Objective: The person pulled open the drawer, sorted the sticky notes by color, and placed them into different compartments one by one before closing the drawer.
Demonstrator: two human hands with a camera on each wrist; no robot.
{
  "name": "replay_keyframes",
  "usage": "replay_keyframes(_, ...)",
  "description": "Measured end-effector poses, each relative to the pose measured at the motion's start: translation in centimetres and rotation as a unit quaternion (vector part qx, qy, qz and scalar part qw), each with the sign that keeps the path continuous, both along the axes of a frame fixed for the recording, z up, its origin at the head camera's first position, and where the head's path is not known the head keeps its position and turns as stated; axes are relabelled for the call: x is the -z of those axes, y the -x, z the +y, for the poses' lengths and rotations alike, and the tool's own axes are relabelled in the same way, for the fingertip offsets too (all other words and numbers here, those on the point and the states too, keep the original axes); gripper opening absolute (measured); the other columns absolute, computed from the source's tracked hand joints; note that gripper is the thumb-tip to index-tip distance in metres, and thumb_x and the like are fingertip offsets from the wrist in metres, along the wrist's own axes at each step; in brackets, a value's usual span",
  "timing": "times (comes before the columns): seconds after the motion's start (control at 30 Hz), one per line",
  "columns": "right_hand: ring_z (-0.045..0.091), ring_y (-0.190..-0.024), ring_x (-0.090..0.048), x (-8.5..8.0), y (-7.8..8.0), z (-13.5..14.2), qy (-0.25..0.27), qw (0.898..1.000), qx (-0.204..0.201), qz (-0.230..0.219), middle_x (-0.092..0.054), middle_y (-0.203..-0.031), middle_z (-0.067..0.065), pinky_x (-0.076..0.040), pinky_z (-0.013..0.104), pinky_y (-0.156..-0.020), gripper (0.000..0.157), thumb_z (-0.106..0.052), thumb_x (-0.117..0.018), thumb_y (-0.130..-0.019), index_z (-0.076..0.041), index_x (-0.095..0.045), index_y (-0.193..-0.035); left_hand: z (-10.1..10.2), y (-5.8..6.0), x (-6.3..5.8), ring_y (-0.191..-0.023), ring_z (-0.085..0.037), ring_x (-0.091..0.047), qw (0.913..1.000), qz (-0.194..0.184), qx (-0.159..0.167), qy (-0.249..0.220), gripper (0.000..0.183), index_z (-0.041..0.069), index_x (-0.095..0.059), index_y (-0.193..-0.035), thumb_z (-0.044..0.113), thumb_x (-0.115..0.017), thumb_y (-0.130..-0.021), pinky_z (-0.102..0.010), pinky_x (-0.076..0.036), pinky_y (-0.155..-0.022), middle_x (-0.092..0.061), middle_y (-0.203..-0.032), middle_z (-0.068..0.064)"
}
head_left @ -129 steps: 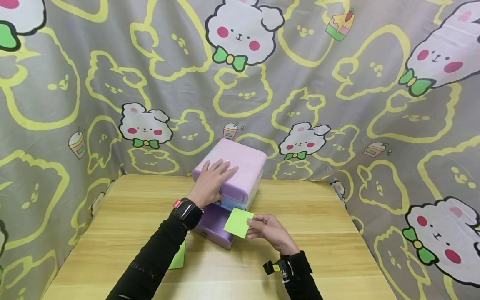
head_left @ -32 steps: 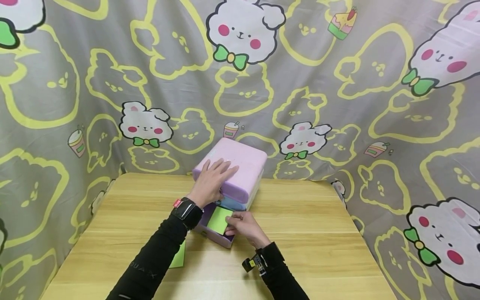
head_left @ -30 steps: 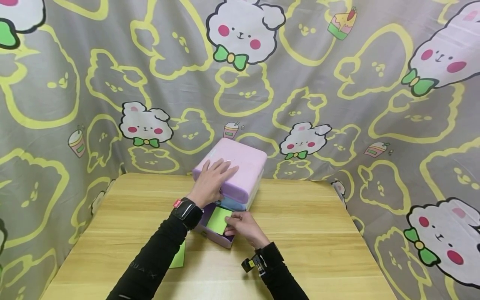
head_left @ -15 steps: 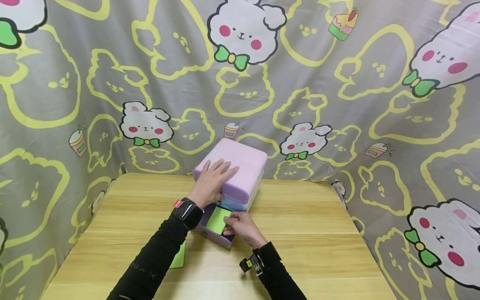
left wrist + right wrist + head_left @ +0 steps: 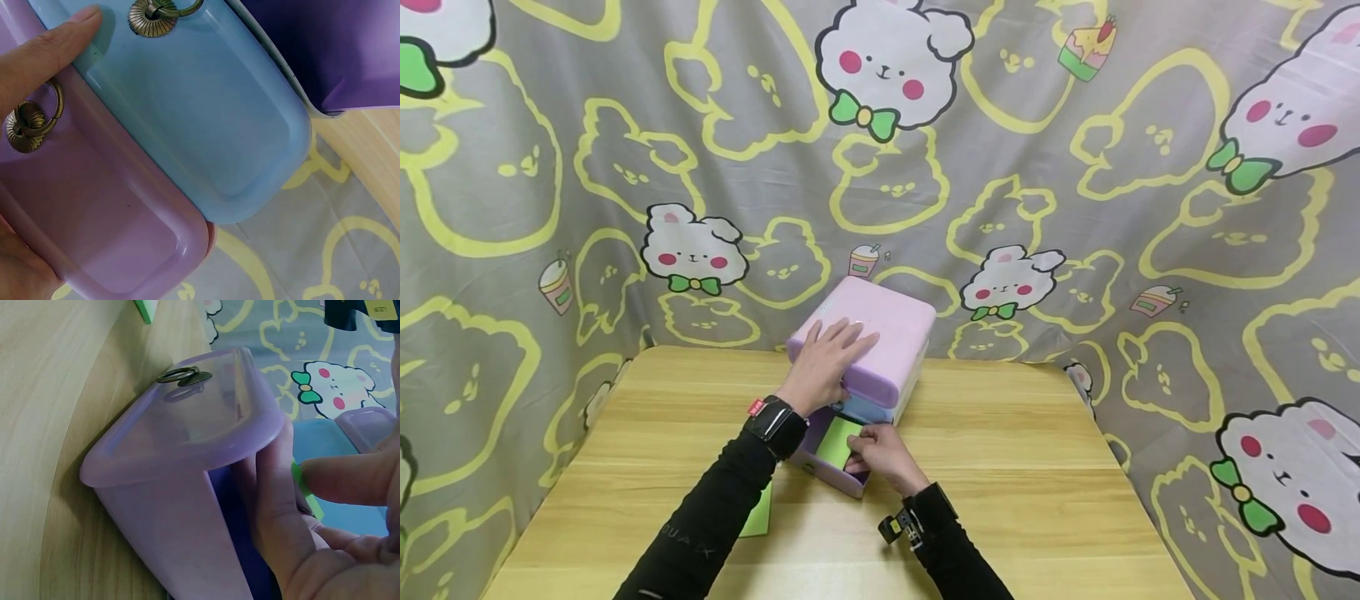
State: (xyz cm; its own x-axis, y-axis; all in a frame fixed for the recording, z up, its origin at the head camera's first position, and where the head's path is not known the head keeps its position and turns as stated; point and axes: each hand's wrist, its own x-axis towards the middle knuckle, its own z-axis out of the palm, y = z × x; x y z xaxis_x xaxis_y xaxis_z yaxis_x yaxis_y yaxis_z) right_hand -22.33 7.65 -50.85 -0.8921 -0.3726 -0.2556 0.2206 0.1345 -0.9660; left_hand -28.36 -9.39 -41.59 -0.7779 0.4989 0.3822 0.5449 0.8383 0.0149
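Observation:
A small pink-topped drawer cabinet (image 5: 887, 325) stands on the table, its bottom purple drawer (image 5: 156, 525) pulled out. My left hand (image 5: 820, 367) rests on the cabinet, fingers spread over the top. In the left wrist view its thumb (image 5: 56, 47) lies across onto the closed blue drawer (image 5: 200, 106), above which sits a closed purple drawer (image 5: 106, 206). With thumb and fingers, my right hand (image 5: 886, 454) pinches a lime-green sticky note pad (image 5: 835, 442), reaching over the open drawer's side. The pad is inside that drawer, its right edge hidden by my fingers.
Another green sticky note pad (image 5: 758, 517) lies on the wooden table (image 5: 1015, 467), partly behind my left sleeve. Brass ring pulls (image 5: 153, 15) hang on the drawer fronts. A grey cartoon-print curtain (image 5: 902, 192) hangs along the back and sides.
My right hand has carried the sticky note pad left and down, from beside the open drawer to inside it. During the last second it has sunk slightly further. The left hand stays put.

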Motion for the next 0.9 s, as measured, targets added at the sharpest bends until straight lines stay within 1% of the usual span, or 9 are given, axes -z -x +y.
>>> replay_keyframes(0.23,0.012,-0.059,-0.068,0.69,0.29,-0.16,-0.021,1.000,0.003,-0.003,-0.066,-0.072,0.009,-0.064,0.029,-0.064,0.020,-0.005,-0.058,-0.098,0.011,-0.060,-0.088,0.00,-0.08,-0.18,-0.150,-0.035,-0.039,1.0000,-0.003,0.001,0.003,0.112,0.027,-0.040,-0.156,0.028,-0.098,-0.060,-0.068,-0.030,-0.119,-0.046,-0.158,-0.009)
replay_keyframes(0.4,0.011,-0.058,-0.068,0.72,0.18,-0.26,-0.042,0.999,0.004,0.006,-0.067,-0.073,0.011,-0.063,0.030,-0.064,0.020,-0.005,-0.059,-0.097,0.012,-0.061,-0.087,-0.01,-0.12,-0.24,-0.149,-0.035,-0.040,1.0000,-0.002,0.002,0.002,0.111,0.026,-0.041,-0.155,0.028,-0.098,-0.060,-0.068,-0.031,-0.118,-0.047,-0.158,-0.010)
replay_keyframes(0.57,0.011,-0.059,-0.068,0.92,0.12,-0.38,-0.064,0.998,0.007,0.011,-0.068,-0.075,0.012,-0.063,0.029,-0.063,0.018,-0.005,-0.059,-0.097,0.009,-0.061,-0.086,0.06,-0.09,-0.20,-0.149,-0.035,-0.040,1.0000,-0.001,0.003,0.003,0.111,0.026,-0.041,-0.155,0.027,-0.098,-0.060,-0.068,-0.031,-0.118,-0.047,-0.158,-0.010)
replay_keyframes(0.73,0.011,-0.059,-0.067,1.06,0.07,-0.61,-0.070,0.997,0.011,0.012,-0.067,-0.076,0.012,-0.063,0.029,-0.063,0.019,-0.007,-0.060,-0.096,0.006,-0.060,-0.083,0.09,-0.07,-0.17,-0.150,-0.035,-0.039,1.0000,-0.003,0.001,0.003,0.112,0.026,-0.041,-0.156,0.026,-0.099,-0.059,-0.068,-0.030,-0.119,-0.047,-0.158,-0.010)
replay_keyframes(0.9,0.011,-0.060,-0.067,1.00,0.01,-0.79,-0.072,0.997,0.004,0.019,-0.070,-0.080,0.018,-0.063,0.029,-0.063,0.021,-0.008,-0.060,-0.097,0.011,-0.063,-0.088,0.08,-0.13,-0.18,-0.150,-0.035,-0.039,1.0000,-0.004,-0.002,0.003,0.113,0.027,-0.040,-0.156,0.028,-0.099,-0.059,-0.068,-0.029,-0.120,-0.046,-0.158,-0.010)
